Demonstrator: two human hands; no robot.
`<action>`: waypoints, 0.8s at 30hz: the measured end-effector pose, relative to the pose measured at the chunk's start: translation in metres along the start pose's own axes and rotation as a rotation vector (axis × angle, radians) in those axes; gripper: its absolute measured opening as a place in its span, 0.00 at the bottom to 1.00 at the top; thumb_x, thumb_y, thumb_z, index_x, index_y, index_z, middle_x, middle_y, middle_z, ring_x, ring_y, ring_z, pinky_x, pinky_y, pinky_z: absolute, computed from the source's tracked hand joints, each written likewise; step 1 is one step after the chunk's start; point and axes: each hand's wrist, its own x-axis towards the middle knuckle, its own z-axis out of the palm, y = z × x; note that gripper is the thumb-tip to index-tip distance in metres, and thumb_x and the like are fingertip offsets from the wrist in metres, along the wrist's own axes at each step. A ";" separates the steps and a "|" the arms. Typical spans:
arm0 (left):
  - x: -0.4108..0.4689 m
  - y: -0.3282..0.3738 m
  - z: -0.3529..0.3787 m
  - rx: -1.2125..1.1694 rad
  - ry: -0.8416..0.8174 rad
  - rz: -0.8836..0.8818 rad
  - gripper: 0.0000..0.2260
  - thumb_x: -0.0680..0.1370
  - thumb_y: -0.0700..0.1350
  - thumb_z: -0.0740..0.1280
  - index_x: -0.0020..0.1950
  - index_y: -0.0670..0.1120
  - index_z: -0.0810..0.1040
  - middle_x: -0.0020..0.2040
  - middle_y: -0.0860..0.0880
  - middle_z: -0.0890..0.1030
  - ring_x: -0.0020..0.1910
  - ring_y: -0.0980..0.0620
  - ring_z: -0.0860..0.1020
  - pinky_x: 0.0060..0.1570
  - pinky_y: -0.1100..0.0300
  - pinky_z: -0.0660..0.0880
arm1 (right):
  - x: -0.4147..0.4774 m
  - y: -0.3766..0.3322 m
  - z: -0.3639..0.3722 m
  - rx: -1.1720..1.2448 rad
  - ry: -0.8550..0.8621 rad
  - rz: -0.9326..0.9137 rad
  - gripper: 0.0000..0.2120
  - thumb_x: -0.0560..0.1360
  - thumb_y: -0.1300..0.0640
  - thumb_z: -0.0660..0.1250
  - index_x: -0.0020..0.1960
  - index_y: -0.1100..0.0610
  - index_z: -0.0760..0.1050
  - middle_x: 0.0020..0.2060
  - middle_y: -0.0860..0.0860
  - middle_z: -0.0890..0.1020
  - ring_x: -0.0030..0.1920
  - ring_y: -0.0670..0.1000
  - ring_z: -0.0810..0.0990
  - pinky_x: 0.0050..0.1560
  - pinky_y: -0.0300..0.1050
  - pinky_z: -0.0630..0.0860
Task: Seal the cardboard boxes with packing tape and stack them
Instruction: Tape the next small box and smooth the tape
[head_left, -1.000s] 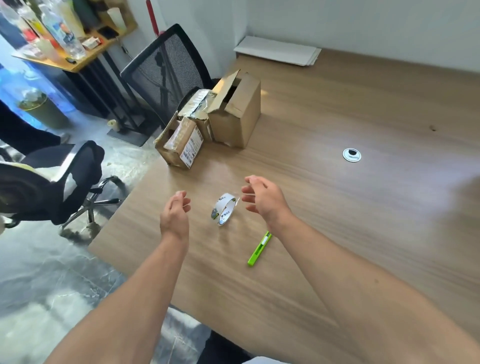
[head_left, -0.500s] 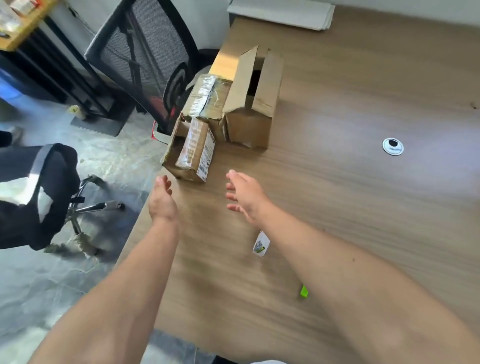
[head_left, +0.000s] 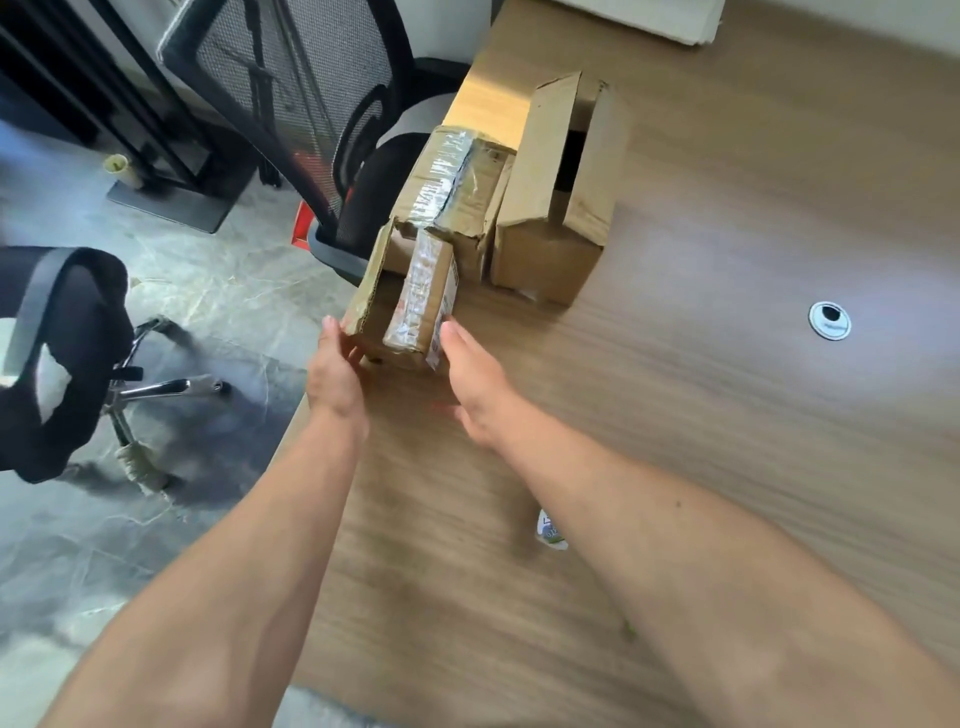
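Note:
Three cardboard boxes sit near the table's left edge. The nearest small box (head_left: 415, 306), with shiny tape and a white label, has a flap standing up on its left. My left hand (head_left: 332, 376) touches its near left corner with fairly straight fingers. My right hand (head_left: 475, 387) lies at its near right corner, thumb against the label side. Behind it is a taped box (head_left: 457, 187), and to the right a taller box (head_left: 563, 208) with its flaps open. The tape roll (head_left: 551, 531) peeks out from behind my right forearm. A sliver of the green cutter (head_left: 629, 631) shows nearer me.
The wooden table (head_left: 727, 415) has a round cable grommet (head_left: 829, 320) to the right and a white paper stack (head_left: 654, 15) at the far edge. A mesh office chair (head_left: 291, 93) stands just beyond the boxes, another black chair (head_left: 62, 353) on the floor to the left.
Both hands have left the tape roll and moved forward to the nearest small box, now touching its two near corners. The view has shifted toward the boxes.

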 end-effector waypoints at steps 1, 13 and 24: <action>0.001 -0.001 0.000 0.002 -0.014 0.003 0.20 0.86 0.56 0.53 0.56 0.50 0.82 0.42 0.57 0.86 0.44 0.58 0.81 0.39 0.67 0.76 | 0.003 0.003 0.000 -0.007 0.001 -0.011 0.21 0.86 0.45 0.54 0.79 0.42 0.63 0.70 0.41 0.73 0.61 0.39 0.74 0.75 0.49 0.63; -0.051 -0.021 0.012 0.052 -0.052 0.042 0.11 0.85 0.53 0.58 0.52 0.52 0.78 0.49 0.52 0.82 0.48 0.55 0.80 0.50 0.62 0.75 | -0.016 0.039 -0.032 -0.045 0.058 -0.062 0.24 0.78 0.38 0.57 0.74 0.36 0.67 0.67 0.39 0.77 0.67 0.45 0.75 0.68 0.54 0.74; -0.132 -0.028 0.066 0.085 -0.134 0.148 0.10 0.85 0.51 0.59 0.52 0.51 0.80 0.47 0.53 0.83 0.46 0.57 0.81 0.48 0.63 0.77 | -0.086 0.027 -0.110 0.001 0.080 -0.122 0.20 0.83 0.41 0.58 0.75 0.38 0.68 0.65 0.42 0.79 0.64 0.48 0.77 0.51 0.47 0.78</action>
